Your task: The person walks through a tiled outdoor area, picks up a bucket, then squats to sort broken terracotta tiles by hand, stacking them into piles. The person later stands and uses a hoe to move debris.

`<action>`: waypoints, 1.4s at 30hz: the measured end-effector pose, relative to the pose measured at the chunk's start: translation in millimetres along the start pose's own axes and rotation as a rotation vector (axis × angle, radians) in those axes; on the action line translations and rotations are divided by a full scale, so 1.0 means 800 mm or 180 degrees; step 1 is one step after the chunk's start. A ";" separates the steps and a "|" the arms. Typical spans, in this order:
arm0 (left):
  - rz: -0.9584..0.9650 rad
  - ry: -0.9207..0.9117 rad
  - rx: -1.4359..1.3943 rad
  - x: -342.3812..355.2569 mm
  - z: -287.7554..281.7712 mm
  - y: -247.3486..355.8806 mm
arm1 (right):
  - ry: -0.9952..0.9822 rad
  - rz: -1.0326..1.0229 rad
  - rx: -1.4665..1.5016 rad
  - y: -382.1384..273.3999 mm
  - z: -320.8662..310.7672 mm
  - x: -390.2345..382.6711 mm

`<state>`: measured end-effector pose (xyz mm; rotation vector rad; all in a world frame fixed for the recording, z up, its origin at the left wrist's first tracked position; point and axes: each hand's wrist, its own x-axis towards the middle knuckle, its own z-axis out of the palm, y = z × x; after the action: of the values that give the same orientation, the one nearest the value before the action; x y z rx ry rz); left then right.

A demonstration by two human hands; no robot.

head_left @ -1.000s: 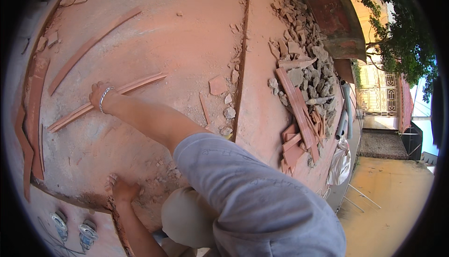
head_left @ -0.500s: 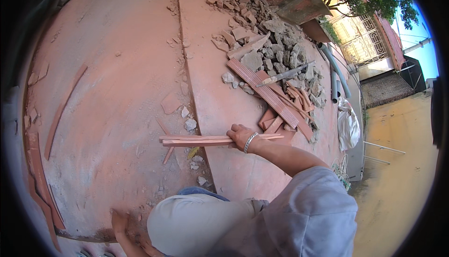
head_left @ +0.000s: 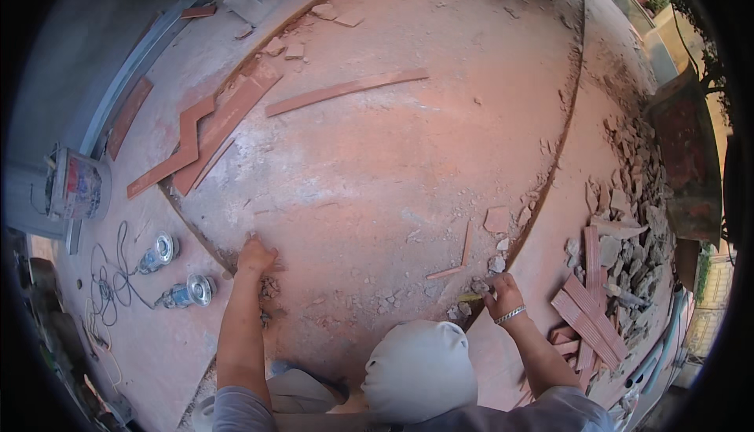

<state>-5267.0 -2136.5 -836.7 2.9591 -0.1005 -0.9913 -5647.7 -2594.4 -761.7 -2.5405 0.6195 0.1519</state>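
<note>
My left hand (head_left: 257,255) is low over the dusty reddish floor (head_left: 369,165), its fingers curled beside small rubble (head_left: 269,289). Whatever the fingers might hold is hidden. At the right, my right hand (head_left: 505,297), with a silver bracelet at the wrist, has thumb and fingers apart and no strip in it. Just left of it are small broken bits and a yellow leaf (head_left: 469,298). Pale stone chunks (head_left: 496,263) lie just beyond the fingers. Two thin reddish tile strips (head_left: 467,243) rest on the floor further off.
Ridged tile pieces (head_left: 589,318) and grey rubble (head_left: 648,251) are heaped at the right. Long tile strips (head_left: 345,92) and an angled cut piece (head_left: 188,137) lie ahead. Two angle grinders (head_left: 188,292) with cables and a bucket (head_left: 82,184) stand at the left.
The view has swung left. The tile strips that my right hand held have left it, and that hand is now near the rubble. My left hand has come further into view.
</note>
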 end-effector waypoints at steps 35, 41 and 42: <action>-0.0315 -0.1508 -0.0668 0.024 -0.078 -0.028 | -0.1611 -0.2667 -0.2521 -0.788 0.340 0.609; -0.0351 -0.1389 -0.0639 0.023 -0.073 -0.025 | -0.1550 -0.2955 -0.2642 -0.764 0.333 0.590; -0.0363 -0.1380 -0.0597 0.022 -0.070 -0.024 | -0.1559 -0.3019 -0.2648 -0.759 0.333 0.587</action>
<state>-5218.0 -2118.8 -803.1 2.5616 0.1494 -1.5477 -4948.7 -2183.3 -817.2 -3.0454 -1.0394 0.7657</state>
